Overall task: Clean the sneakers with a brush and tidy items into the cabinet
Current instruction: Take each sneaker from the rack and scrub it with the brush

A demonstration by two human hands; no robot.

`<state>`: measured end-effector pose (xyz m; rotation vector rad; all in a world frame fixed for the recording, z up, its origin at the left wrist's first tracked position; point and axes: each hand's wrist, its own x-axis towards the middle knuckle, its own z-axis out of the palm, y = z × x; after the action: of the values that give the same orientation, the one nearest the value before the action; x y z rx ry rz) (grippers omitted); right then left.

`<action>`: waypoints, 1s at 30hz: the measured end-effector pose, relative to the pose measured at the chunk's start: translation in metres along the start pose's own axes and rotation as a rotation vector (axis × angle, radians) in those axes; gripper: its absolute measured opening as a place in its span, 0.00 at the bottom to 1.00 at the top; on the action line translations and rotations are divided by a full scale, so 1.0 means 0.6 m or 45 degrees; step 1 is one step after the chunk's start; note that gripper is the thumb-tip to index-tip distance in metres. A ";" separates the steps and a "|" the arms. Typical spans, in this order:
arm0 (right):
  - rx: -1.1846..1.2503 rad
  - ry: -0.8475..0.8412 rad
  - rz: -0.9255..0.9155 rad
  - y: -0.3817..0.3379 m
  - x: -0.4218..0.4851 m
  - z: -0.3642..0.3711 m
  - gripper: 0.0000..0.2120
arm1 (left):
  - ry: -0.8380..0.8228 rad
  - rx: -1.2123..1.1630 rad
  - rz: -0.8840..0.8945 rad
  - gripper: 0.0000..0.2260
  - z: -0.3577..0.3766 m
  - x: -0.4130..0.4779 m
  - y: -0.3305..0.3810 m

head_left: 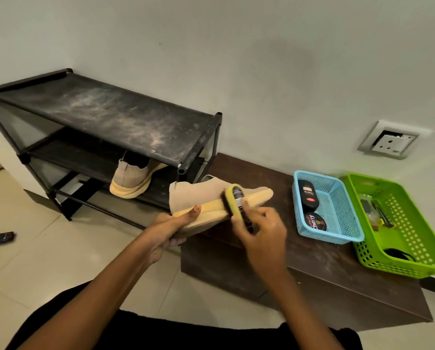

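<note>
One sneaker [201,194] is gripped in the left hand [172,227], just off the counter [325,269] edge. The right hand [260,232] grips the brush [232,198], bristles against the sole edge. Step: brushing. Next, judged: stroke along the sole with the sneaker held steady.

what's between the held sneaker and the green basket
In the head view, a blue basket holding a polish tin stands between the sneaker and green basket.
</note>
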<state>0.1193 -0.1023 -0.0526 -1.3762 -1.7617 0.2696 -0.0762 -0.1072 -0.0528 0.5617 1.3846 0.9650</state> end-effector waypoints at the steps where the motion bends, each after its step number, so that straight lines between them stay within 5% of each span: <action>1: 0.022 -0.048 -0.093 -0.026 -0.017 0.010 0.20 | -0.005 -0.002 0.019 0.20 0.003 -0.002 0.000; 4: 0.032 -0.146 -0.247 -0.050 -0.034 0.016 0.21 | 0.024 0.029 0.071 0.22 0.000 -0.005 0.006; 9: 0.004 -0.035 0.053 0.023 0.000 -0.011 0.22 | 0.074 0.130 0.079 0.41 0.000 0.003 0.006; 12: 0.036 -0.059 -0.096 -0.018 -0.022 0.015 0.20 | 0.018 0.085 0.037 0.43 -0.008 0.002 0.010; 18: 0.066 -0.070 -0.035 0.008 0.000 -0.009 0.21 | -0.280 -0.044 -0.069 0.28 -0.015 -0.006 0.011; 24: -0.049 -0.148 -0.161 0.007 -0.003 -0.018 0.22 | -0.145 -0.093 -0.086 0.22 0.001 0.008 0.002; 30: -0.141 -0.315 -0.563 -0.015 -0.049 -0.021 0.20 | -0.051 -0.010 -0.043 0.28 0.008 0.024 0.001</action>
<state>0.1230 -0.1354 -0.0539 -1.0216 -2.2617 0.1026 -0.0727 -0.0940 -0.0599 0.5478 1.3502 0.9270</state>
